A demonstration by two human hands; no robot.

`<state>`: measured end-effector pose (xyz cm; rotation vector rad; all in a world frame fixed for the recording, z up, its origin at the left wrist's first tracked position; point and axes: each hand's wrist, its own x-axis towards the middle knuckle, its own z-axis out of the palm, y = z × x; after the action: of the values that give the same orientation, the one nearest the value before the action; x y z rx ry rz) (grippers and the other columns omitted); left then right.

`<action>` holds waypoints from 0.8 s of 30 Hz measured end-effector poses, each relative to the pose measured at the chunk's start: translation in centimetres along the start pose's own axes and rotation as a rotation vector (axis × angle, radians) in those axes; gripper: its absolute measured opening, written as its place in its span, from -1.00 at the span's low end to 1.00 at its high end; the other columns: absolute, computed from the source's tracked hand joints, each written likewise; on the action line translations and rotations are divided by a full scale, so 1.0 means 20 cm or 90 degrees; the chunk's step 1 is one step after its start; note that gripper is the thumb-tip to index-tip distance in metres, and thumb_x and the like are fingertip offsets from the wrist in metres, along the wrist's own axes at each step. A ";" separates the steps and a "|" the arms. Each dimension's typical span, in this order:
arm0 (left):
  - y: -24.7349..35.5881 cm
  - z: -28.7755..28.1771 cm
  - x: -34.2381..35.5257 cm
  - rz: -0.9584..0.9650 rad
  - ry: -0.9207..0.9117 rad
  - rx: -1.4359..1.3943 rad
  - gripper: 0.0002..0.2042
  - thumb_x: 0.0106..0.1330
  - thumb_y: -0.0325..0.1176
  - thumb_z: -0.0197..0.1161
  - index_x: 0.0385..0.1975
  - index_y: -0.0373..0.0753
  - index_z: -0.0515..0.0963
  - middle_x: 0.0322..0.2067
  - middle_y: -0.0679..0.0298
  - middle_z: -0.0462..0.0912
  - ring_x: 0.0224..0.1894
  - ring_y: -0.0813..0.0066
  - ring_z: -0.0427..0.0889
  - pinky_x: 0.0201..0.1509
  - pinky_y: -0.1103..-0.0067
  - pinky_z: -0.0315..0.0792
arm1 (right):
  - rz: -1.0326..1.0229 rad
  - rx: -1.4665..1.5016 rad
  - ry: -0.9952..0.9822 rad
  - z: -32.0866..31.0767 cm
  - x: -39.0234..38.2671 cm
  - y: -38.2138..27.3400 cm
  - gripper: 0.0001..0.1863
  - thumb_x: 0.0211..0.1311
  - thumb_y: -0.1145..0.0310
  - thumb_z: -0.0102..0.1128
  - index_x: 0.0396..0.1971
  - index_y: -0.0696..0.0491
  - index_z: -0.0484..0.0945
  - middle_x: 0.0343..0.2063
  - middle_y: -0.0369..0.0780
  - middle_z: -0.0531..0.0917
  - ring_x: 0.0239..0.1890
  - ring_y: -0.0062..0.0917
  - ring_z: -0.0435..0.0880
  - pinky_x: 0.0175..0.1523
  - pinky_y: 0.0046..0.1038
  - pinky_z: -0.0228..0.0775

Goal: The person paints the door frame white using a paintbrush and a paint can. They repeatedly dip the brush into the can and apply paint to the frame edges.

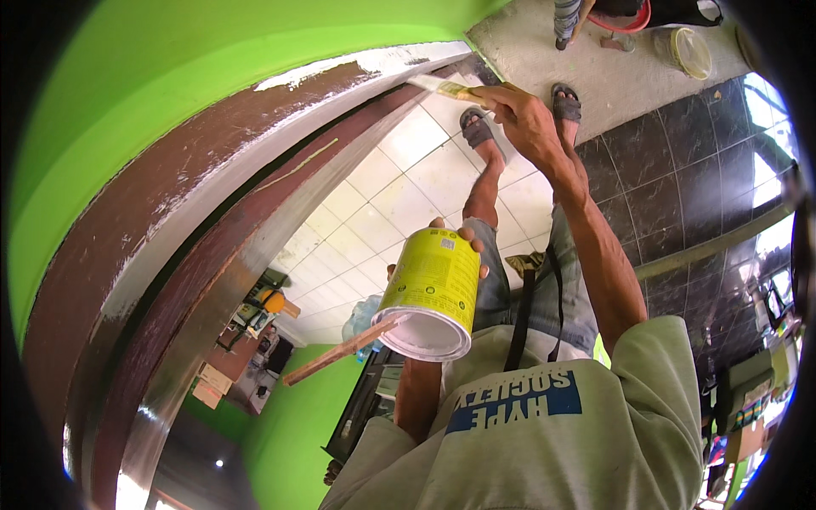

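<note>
My left hand [473,240] is wrapped round a yellow-green paint can [432,276]; its fingertips show past the can's base and side, the rest is hidden behind it. The can is tilted, its open mouth towards me, with white paint inside. A flat wooden stick [340,350] juts out over the rim. Farther up, my right hand [520,117] grips a paintbrush [452,88] with pale bristles, held out to the left. The bristles are beside a brown door frame [170,174] with patchy white paint along its edge; whether they touch it I cannot tell.
A bright green wall [170,76] borders the frame. White floor tiles [408,183] lie under my sandalled feet, with black tiles [680,161] to the right. At the top are another person's leg [566,21], a red basin [625,25] and a clear bucket [690,53].
</note>
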<state>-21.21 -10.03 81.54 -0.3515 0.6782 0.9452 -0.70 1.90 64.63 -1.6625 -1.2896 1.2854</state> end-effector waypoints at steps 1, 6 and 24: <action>0.01 0.02 0.04 -0.007 -0.009 -0.001 -0.21 0.20 0.16 0.42 0.36 -0.06 0.27 0.14 -0.17 0.29 0.09 -0.34 0.47 -0.18 0.18 0.78 | -0.013 0.011 0.015 0.00 0.03 0.04 -0.59 0.31 0.62 0.08 0.12 0.04 0.64 -0.33 -0.16 0.66 -0.42 -0.45 0.62 -0.28 -0.38 0.47; 0.01 0.13 0.02 -0.002 0.087 0.013 -0.21 0.17 0.13 0.45 0.34 -0.05 0.28 0.14 -0.18 0.29 0.10 -0.35 0.48 -0.15 0.16 0.78 | -0.041 0.002 0.037 0.09 0.14 0.07 -0.57 0.30 0.63 0.07 0.11 0.00 0.66 -0.29 -0.20 0.72 -0.42 -0.49 0.62 -0.28 -0.41 0.48; 0.04 0.08 0.07 -0.011 0.072 0.030 -0.20 0.09 0.13 0.51 0.27 -0.08 0.30 0.14 -0.20 0.32 0.15 -0.38 0.43 -0.17 0.13 0.77 | -0.009 -0.088 -0.052 0.00 0.29 0.19 -0.55 0.32 0.56 0.05 0.12 -0.16 0.66 -0.19 -0.17 0.76 -0.32 -0.35 0.72 -0.17 -0.29 0.54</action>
<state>-20.72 -7.90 81.80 -0.3702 0.7980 0.8958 0.65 6.25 59.57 -1.7077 -1.4648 1.2931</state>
